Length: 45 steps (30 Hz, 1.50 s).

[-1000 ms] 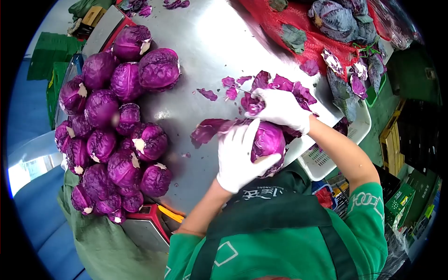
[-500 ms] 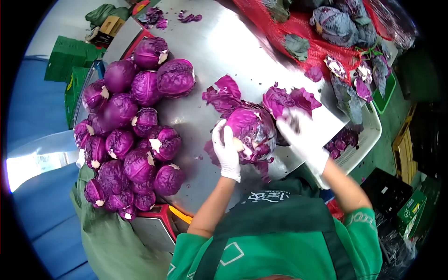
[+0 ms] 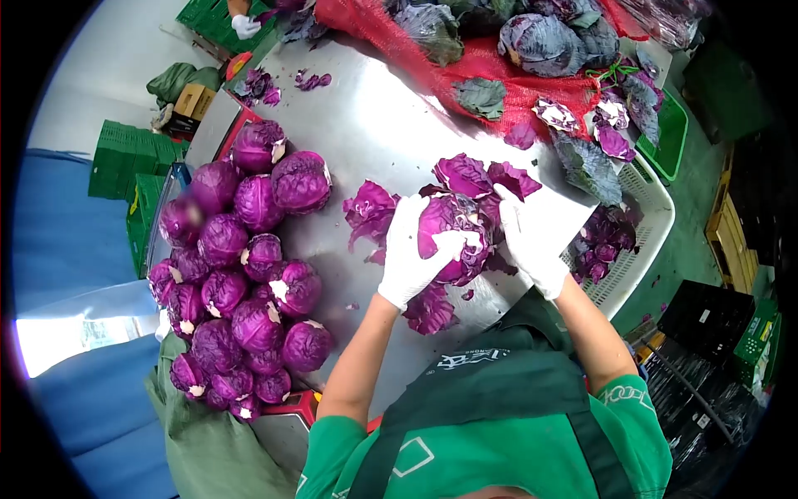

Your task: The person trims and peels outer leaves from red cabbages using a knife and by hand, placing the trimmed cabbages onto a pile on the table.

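Observation:
A red cabbage (image 3: 453, 231) with ragged outer leaves is held above the steel table in front of me. My left hand (image 3: 413, 259), in a white glove, is closed around its left side, the thumb across its front. My white-gloved right hand (image 3: 530, 248) is at its right side, fingers against a loosened outer leaf (image 3: 492, 218); part of this grip is hidden. Loose purple leaves (image 3: 371, 212) lie to the left. Another torn leaf (image 3: 431, 309) is below the cabbage, and further leaves (image 3: 463, 175) are behind it.
Several trimmed red cabbages (image 3: 249, 270) are piled on the table's left. A red mesh sack (image 3: 482, 79) with untrimmed cabbages (image 3: 542, 46) lies at the back right. A white basket (image 3: 657, 224) holding leaves stands to the right. Another person's gloved hand (image 3: 245, 27) shows at top left.
My left hand has shifted up around the cabbage, its thumb now across the front. The cabbage has turned and a leaf hangs lower. The camera view has shifted; another person's hand has come into view.

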Available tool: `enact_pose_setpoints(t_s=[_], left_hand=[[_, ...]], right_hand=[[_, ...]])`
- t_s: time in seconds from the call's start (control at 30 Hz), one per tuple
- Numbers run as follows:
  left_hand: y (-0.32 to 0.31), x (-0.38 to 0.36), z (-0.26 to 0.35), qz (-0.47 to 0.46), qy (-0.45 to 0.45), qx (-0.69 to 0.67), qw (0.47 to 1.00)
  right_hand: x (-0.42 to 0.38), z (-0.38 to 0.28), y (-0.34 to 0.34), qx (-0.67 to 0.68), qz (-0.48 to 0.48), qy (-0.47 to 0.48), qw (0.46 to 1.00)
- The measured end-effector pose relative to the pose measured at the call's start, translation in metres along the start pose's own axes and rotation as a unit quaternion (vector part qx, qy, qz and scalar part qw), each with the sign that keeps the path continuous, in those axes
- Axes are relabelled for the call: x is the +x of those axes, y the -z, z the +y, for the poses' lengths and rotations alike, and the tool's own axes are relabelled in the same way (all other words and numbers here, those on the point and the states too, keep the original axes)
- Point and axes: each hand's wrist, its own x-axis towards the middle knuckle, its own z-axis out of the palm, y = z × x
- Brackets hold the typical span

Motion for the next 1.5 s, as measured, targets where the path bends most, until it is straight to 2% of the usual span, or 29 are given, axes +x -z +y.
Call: enact_pose_setpoints(t_s=[0.07,0.17,0.23,0.33,0.37,0.47,0.6,0.67,0.8,0.87,0.9,1.0,1.03,1.13,1.17,1.2,1.27,1.3,1.33,1.4,1.43,1.47,1.5], left_hand=[[-0.005,-0.003,-0.004,-0.003,0.061,-0.044,0.997],[-0.008,-0.005,0.004,0.010,0.054,0.018,0.998],[-0.012,-0.004,0.011,0.032,0.066,0.052,0.996],[-0.017,-0.002,0.020,0.052,0.103,0.034,0.993],[-0.020,-0.004,0.017,0.069,0.065,0.070,0.993],[-0.020,-0.003,0.025,0.050,0.073,0.125,0.988],[-0.023,-0.003,0.020,0.050,0.072,0.124,0.988],[-0.023,0.001,0.021,0.036,0.105,0.062,0.992],[-0.030,0.004,0.030,0.066,0.105,0.112,0.986],[-0.032,0.005,0.030,0.065,0.135,0.106,0.983],[-0.032,0.006,0.032,0.063,0.146,0.102,0.982],[-0.035,0.008,0.033,0.071,0.152,0.108,0.980],[-0.034,0.011,0.036,0.068,0.161,0.115,0.978],[-0.038,0.010,0.031,0.077,0.157,0.134,0.975],[-0.038,0.010,0.031,0.084,0.158,0.128,0.975],[-0.038,0.012,0.032,0.085,0.159,0.127,0.975],[-0.037,0.014,0.038,0.098,0.186,0.111,0.971],[-0.037,0.009,0.044,0.092,0.144,0.137,0.976],[-0.042,0.001,0.044,0.112,0.071,0.146,0.980],[-0.043,0.002,0.052,0.105,0.078,0.143,0.981],[-0.044,-0.001,0.045,0.120,0.088,0.130,0.980],[-0.038,-0.001,0.045,0.109,0.132,0.107,0.979],[-0.034,-0.004,0.038,0.107,0.112,0.083,0.985]], right_hand=[[-0.011,-0.023,0.010,-0.007,-0.047,-0.096,0.994],[-0.035,-0.038,0.003,-0.112,-0.033,-0.025,0.993],[-0.045,-0.048,0.000,-0.096,-0.052,-0.059,0.992],[-0.049,-0.048,-0.007,-0.120,-0.055,-0.057,0.990],[-0.049,-0.047,-0.008,-0.127,-0.067,-0.054,0.988],[-0.039,-0.043,-0.005,-0.153,-0.084,-0.030,0.984],[-0.024,-0.023,-0.014,-0.154,-0.120,-0.032,0.980],[-0.018,-0.021,-0.015,-0.180,-0.109,-0.022,0.977],[-0.004,-0.019,-0.013,-0.213,-0.108,0.005,0.971],[0.000,-0.018,-0.014,-0.156,-0.099,-0.007,0.983],[0.001,-0.009,-0.020,-0.159,-0.080,0.050,0.983],[0.003,0.006,-0.025,-0.085,-0.082,0.019,0.993],[0.004,0.003,-0.022,-0.103,-0.051,0.070,0.991],[0.010,0.008,-0.019,-0.169,-0.080,0.113,0.976],[0.013,0.007,-0.024,-0.063,-0.073,0.043,0.994],[0.020,0.002,-0.021,-0.064,-0.075,0.043,0.994],[0.038,-0.007,-0.009,-0.105,-0.176,-0.083,0.975],[0.050,0.011,-0.016,-0.130,-0.122,-0.078,0.981],[0.061,0.031,-0.021,-0.142,-0.077,-0.009,0.987],[0.078,0.035,-0.028,-0.181,-0.079,0.066,0.978],[0.084,-0.008,-0.005,-0.176,-0.209,-0.051,0.961],[0.084,-0.021,0.003,-0.147,-0.205,-0.046,0.967],[0.085,-0.018,0.000,-0.159,-0.197,-0.048,0.966]])
